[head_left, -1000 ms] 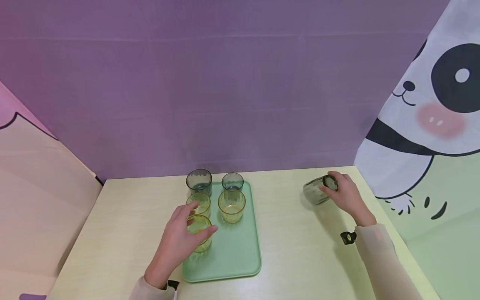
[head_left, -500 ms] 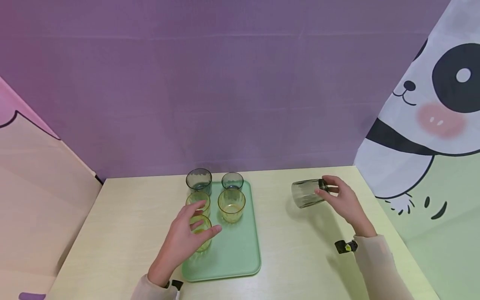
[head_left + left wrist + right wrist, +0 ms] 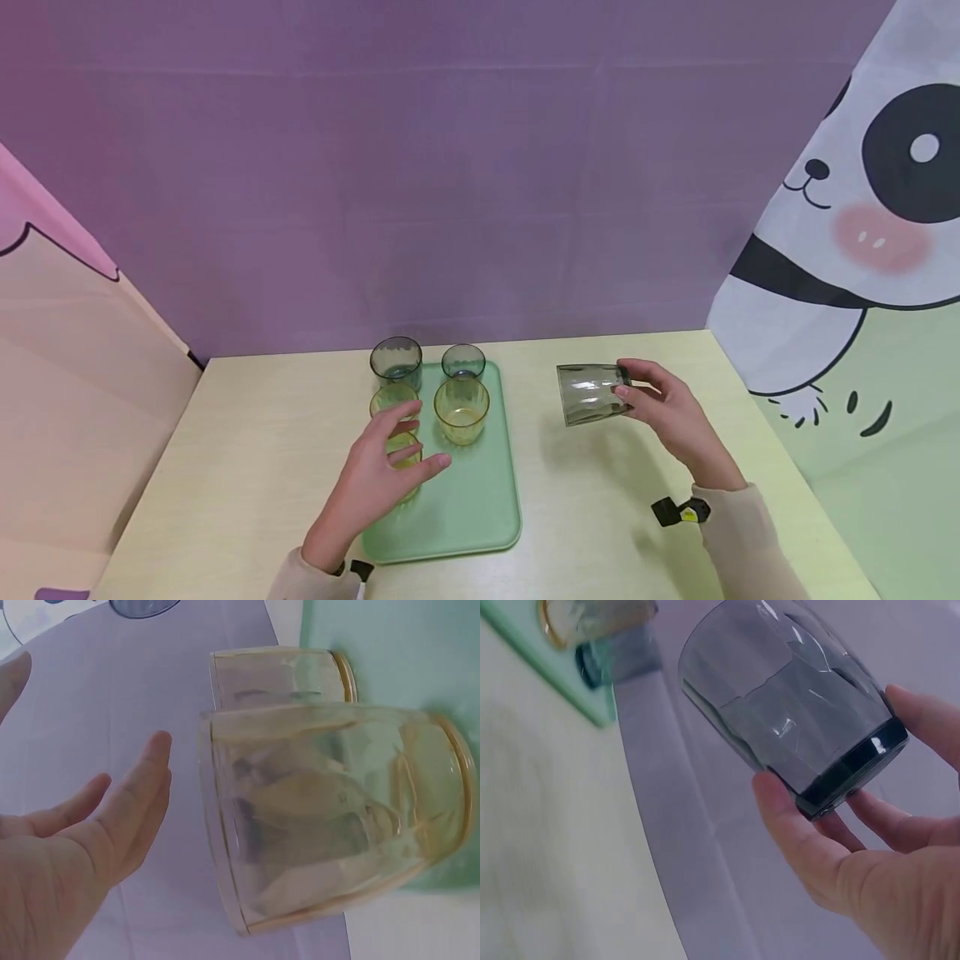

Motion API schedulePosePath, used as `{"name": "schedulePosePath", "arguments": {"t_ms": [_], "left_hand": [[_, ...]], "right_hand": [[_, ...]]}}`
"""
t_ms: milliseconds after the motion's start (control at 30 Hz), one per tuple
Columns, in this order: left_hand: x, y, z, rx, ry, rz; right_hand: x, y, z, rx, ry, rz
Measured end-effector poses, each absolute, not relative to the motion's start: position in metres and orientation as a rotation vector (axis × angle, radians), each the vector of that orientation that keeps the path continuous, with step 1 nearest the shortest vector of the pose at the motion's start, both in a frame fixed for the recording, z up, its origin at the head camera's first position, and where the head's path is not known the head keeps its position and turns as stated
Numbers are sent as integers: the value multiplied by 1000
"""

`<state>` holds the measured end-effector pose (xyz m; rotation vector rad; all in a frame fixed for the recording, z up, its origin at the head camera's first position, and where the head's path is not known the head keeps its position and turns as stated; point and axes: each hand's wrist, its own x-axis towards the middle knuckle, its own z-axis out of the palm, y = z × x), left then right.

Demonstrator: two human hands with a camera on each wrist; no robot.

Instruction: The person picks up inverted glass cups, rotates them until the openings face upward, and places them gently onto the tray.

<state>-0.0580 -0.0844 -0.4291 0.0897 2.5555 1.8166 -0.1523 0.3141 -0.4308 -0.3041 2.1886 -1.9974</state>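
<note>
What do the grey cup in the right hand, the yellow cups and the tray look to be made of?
Grey cup held by the right hand: see-through smoky glass or hard plastic, glossy facets, thick dark base. Yellow cup near the left hand: clear tinted, ribbed, same doubt. Tray: opaque matte green, probably plastic.

A pale yellow desk (image 3: 247,450) carries the things. Directly on it lies a green tray (image 3: 480,508), left of its middle.

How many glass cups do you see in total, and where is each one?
6. Five stand on the green tray: two grey cups at the back, three yellow cups nearer. The right hand holds a sixth grey cup sideways.
</note>
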Motion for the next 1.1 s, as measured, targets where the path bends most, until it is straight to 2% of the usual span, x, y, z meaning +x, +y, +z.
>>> {"name": "schedulePosePath", "arguments": {"t_ms": [500, 1100], "left_hand": [[-60, -63, -426, 242, 2440, 1993], [-61, -38, -434, 438, 2321, 2078]], "right_hand": [[-132, 287, -434, -464, 1798, -2223], [-116, 253, -450, -587, 1516, -2286]]}}
